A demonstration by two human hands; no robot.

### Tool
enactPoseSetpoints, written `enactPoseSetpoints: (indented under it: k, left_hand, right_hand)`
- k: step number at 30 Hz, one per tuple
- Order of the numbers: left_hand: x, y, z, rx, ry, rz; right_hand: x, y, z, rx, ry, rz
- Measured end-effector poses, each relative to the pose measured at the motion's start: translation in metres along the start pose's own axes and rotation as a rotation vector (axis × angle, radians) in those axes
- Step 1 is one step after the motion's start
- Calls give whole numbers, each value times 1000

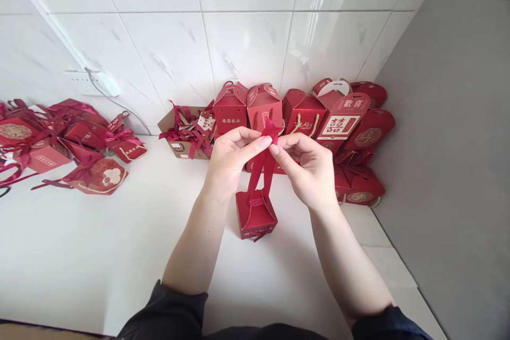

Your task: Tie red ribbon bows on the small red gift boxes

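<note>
My left hand (233, 156) and my right hand (308, 164) meet in front of me, each pinching a dark red ribbon (256, 178) between thumb and fingers. Two strands of the ribbon run down from my fingertips to the top of a small red gift box (258, 217). The box sits on the white table below my hands, and its strands look taut. A short piece of ribbon sticks up above my fingertips. Whether the ends are knotted there cannot be made out.
Behind my hands, several red gift boxes (230, 109) stand against the tiled wall. A cardboard box (181, 150) holds loose ribbons and tags. On the left lies a pile of ribboned boxes (85, 135), near a wall socket (90, 83) with a cable. A grey panel (450, 133) bounds the right side.
</note>
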State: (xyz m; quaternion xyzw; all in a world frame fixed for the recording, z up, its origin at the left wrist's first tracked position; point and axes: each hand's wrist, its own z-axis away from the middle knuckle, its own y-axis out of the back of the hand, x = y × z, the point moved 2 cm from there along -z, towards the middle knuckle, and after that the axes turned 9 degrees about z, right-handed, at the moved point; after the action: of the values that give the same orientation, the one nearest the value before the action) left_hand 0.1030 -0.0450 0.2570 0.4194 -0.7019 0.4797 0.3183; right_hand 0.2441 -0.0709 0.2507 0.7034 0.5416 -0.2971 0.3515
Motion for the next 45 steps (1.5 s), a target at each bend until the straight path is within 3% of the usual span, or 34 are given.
enactPoseSetpoints:
  k: [14, 21, 27, 34, 40, 45]
  left_hand:
    - [6, -10, 3, 20, -95, -42]
    - [9, -12, 10, -40, -60, -72]
    - [7, -9, 11, 1, -59, -87]
    - [4, -9, 13, -16, 12, 1]
    - [6, -12, 14, -26, -19, 46]
    - [5, -12, 13, 0, -72, 48]
  right_hand:
    - [-11, 6, -16, -5, 50, 16]
    - [-18, 8, -21, -64, 45, 8]
    - [-16, 9, -16, -115, 12, -1]
    - [-12, 7, -12, -7, 15, -44]
    - [-12, 3, -13, 99, 32, -63]
    - [-15, 0, -15, 87, 45, -100]
